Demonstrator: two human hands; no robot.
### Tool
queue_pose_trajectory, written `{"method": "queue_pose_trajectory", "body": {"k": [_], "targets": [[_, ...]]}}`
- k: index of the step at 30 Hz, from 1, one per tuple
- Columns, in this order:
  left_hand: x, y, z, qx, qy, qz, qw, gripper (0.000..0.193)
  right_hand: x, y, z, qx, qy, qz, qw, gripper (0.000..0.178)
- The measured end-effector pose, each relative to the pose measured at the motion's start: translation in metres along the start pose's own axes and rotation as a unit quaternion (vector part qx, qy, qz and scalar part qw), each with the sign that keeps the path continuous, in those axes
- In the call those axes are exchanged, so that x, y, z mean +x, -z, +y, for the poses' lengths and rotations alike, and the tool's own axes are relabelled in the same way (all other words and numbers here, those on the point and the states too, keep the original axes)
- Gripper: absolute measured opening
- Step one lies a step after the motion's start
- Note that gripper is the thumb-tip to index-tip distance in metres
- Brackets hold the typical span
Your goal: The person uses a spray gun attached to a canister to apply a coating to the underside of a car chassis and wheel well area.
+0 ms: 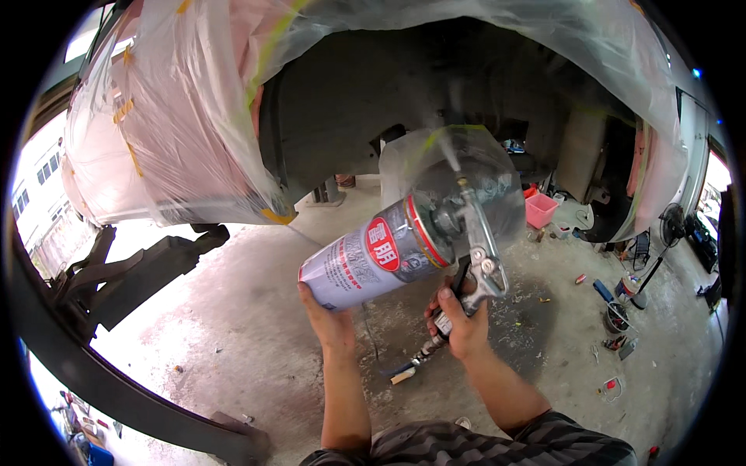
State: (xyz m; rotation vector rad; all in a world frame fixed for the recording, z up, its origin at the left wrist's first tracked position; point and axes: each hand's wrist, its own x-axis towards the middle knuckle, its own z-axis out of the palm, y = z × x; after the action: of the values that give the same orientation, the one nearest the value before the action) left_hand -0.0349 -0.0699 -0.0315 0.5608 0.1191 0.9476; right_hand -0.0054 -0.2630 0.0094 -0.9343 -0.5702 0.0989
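My right hand (460, 322) is wrapped round the handle of a metal spray gun (483, 256), with an air hose (420, 359) joined at the bottom of its grip. A large grey and lilac can (365, 260) with a red label is attached to the gun and lies tilted. My left hand (330, 314) supports the can's base from below, fingers curled against it. From the nozzle a pale mist goes up into the dark wheel arch (342, 101) of a raised car. Plastic sheeting covers the wheel hub (451, 167) behind the gun.
Masking film (179, 116) with yellow tape covers the bodywork round the arch. A black lift arm (132, 272) reaches under the car at left. On the concrete floor at right stand a pink basket (541, 210), a fan (670, 225) and several tools and small containers.
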Motion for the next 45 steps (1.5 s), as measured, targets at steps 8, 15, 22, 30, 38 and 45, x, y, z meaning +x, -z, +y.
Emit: {"method": "queue_pose_trajectory", "body": {"k": [8, 15, 22, 30, 38, 45], "targets": [[0.003, 0.026, -0.019, -0.019, 0.022, -0.018, 0.999, 0.054, -0.004, 0.015, -0.002, -0.060, -0.092, -0.010, 0.994, 0.021], [0.025, 0.021, 0.005, 0.370, -0.357, -0.057, 0.856, 0.060, -0.021, -0.011, -0.002, 0.014, -0.082, -0.080, 0.993, 0.020], [0.059, -0.004, 0.037, 0.144, 0.163, -0.050, 0.975, 0.067, -0.023, -0.015, -0.001, 0.181, -0.192, -0.093, 0.960, 0.020], [0.029, -0.023, 0.023, 0.264, 0.172, -0.123, 0.941, 0.070, -0.013, -0.014, -0.002, 0.141, -0.143, -0.203, 0.958, 0.021], [0.013, -0.024, 0.035, 0.158, -0.037, -0.032, 0.986, 0.065, 0.018, -0.005, -0.024, 0.124, -0.133, -0.100, 0.978, 0.020], [0.034, -0.055, 0.034, 0.121, -0.107, -0.106, 0.981, 0.067, 0.017, -0.009, -0.035, 0.104, -0.088, -0.151, 0.979, 0.018]]}}
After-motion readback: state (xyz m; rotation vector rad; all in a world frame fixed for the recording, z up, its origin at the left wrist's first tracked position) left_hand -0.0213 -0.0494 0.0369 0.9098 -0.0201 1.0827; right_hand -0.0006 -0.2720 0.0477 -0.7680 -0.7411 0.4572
